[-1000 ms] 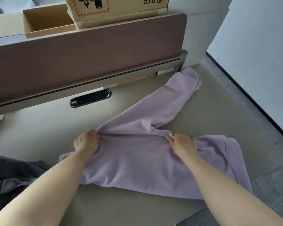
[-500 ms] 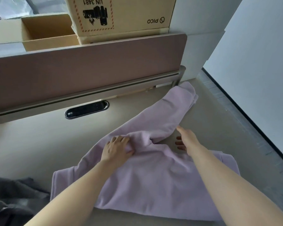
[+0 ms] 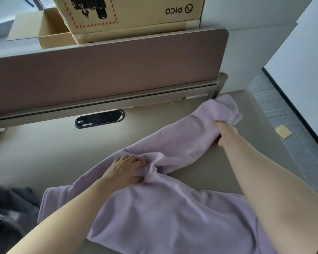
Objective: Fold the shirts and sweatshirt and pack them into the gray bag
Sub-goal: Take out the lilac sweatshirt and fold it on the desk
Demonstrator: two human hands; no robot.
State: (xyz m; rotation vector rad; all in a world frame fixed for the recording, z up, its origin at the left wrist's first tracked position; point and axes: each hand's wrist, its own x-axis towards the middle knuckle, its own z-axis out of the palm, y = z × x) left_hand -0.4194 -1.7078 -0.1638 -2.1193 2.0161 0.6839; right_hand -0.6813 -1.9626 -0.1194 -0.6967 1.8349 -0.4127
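The lilac sweatshirt (image 3: 173, 213) lies spread over the desk (image 3: 44, 153) in the lower middle of the frame, body toward the bottom edge and one sleeve (image 3: 200, 129) stretched to the upper right — unfolded so far, by the look of it. The left hand (image 3: 125, 171) presses flat-fingered on bunched cloth where sleeve meets body, while the right hand (image 3: 224, 132) grasps the sleeve near its cuff. The folding looks barely begun, with packing still ahead — dark gray fabric at the lower left (image 3: 6, 213) may be the gray bag, though I cannot tell.
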